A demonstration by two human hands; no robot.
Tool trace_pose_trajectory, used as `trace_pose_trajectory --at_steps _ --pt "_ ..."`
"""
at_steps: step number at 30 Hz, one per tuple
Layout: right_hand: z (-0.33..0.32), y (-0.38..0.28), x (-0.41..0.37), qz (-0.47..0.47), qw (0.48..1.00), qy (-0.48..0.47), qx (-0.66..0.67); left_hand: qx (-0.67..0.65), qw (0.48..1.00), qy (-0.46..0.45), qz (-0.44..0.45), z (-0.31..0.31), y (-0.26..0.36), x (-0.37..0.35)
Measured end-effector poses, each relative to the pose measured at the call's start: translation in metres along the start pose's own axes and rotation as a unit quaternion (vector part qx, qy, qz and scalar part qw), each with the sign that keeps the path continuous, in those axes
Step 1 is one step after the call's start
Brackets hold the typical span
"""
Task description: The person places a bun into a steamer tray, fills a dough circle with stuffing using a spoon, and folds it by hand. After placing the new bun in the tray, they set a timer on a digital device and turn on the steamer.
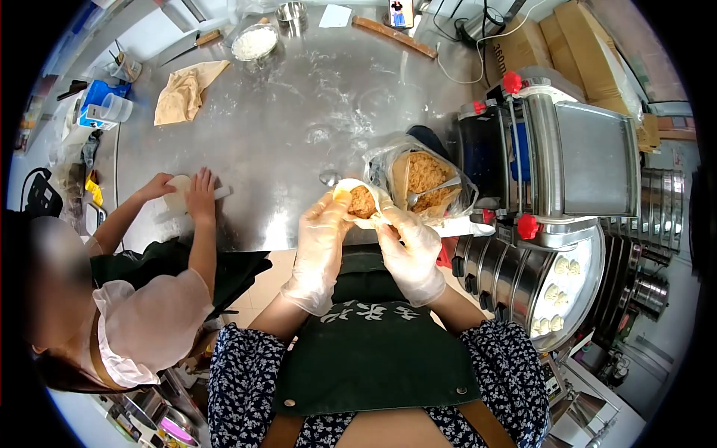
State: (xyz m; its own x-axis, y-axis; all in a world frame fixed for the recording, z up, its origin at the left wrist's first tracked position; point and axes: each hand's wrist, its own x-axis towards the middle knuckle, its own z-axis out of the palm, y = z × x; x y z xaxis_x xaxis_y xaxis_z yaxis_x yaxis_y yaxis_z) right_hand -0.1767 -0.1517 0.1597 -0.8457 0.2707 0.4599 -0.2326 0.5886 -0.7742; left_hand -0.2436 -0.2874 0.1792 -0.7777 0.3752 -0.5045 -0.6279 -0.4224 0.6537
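Note:
A round dough wrapper (346, 193) with a mound of brown, grainy filling (363, 201) is held up in front of my chest, at the table's near edge. My left hand (323, 228), in a clear plastic glove, grips its left side with the fingers curled round it. From the right, my right hand (405, 243), gloved too, pinches the edge of the wrapper. Just beyond my right hand a plastic-lined bowl of the same filling (427, 173) stands with a spoon (437, 188) in it. A second metal spoon (329, 178) lies near my left hand.
At left, a co-worker's hands (200, 196) press on a white rolling pin (222, 192) and dough. A roller machine (590, 160) and steamer with buns (556, 295) stand right. Further back are a cloth (187, 93), knife (198, 43), flour bowl (255, 43) and wooden stick (394, 37).

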Motion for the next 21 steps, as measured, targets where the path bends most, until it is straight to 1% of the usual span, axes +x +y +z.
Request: trace_pose_trajectory --at_steps 4,5,7,10,11,14,16,17,19,20,21 --pt "0.002 -0.002 -0.005 0.008 1.000 -0.010 0.010 -0.159 0.987 0.002 -0.037 0.002 -0.010 0.007" --pt "0.002 -0.002 -0.004 -0.002 1.000 -0.008 0.003 -0.157 0.987 -0.006 -0.032 0.005 -0.013 0.004" --pt "0.002 -0.003 -0.002 -0.022 1.000 -0.006 -0.013 -0.139 0.990 -0.003 -0.016 0.003 -0.019 0.004" --pt "0.005 0.001 -0.002 -0.028 0.999 0.001 0.029 -0.128 0.992 0.001 -0.010 0.008 -0.020 0.002" --pt "0.005 0.001 -0.003 -0.016 1.000 0.000 0.025 -0.127 0.992 0.003 -0.010 0.010 -0.020 0.002" --pt "0.003 0.001 -0.005 0.020 0.999 -0.014 0.026 -0.062 0.997 0.018 0.050 0.015 -0.023 -0.002" --pt "0.001 -0.003 -0.002 0.041 0.998 -0.032 0.041 -0.027 0.999 0.019 0.037 0.015 -0.019 -0.002" --pt "-0.001 -0.007 0.000 0.083 0.995 -0.040 0.043 -0.009 0.999 0.020 0.031 0.014 -0.018 -0.002" --pt "-0.004 -0.015 0.004 0.165 0.983 -0.057 0.048 0.020 0.998 -0.016 0.060 0.008 -0.021 -0.003" --pt "-0.004 -0.014 0.004 0.145 0.987 -0.062 0.037 0.034 0.996 -0.035 0.074 0.005 -0.022 -0.003" --pt "-0.005 -0.011 0.004 0.125 0.990 -0.068 0.025 0.092 0.994 -0.018 0.051 0.011 -0.014 -0.004"
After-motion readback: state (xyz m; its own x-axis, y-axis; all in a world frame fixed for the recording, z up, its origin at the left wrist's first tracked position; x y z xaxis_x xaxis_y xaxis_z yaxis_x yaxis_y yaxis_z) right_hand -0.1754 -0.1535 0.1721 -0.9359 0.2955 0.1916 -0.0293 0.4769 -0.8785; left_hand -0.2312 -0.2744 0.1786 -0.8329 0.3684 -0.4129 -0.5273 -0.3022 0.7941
